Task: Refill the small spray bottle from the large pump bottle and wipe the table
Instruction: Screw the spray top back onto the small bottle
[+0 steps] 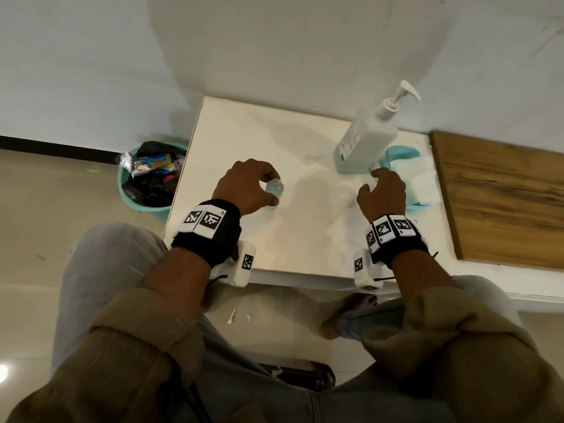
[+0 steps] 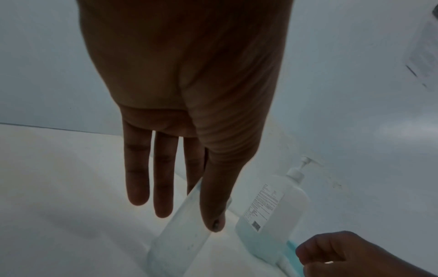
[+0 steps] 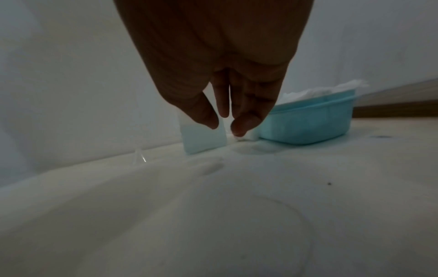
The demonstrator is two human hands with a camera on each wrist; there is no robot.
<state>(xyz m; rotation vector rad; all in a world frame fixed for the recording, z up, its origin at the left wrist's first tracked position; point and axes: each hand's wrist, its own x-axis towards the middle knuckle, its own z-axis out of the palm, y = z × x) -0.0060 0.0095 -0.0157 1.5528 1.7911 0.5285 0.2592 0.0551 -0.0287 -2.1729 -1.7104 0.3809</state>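
The large pump bottle [image 1: 364, 138] carries a printed label, its text illegible.

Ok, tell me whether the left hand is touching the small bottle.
Touching. In the head view, the left hand pinches the small bottle; the left wrist view shows the thumb lying on its side.

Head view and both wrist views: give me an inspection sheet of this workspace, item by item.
Surface: white table, faint marks.
Job's things: small clear bottle upright, neck open; large pump bottle upright, part full.
Clutter: teal tub holding white tissue; wooden board.
Grippers: left hand pinches the small bottle; right hand curled at the pump bottle's base.
Cables: nothing seen.
Surroundings: teal waste bin on the floor, white wall.
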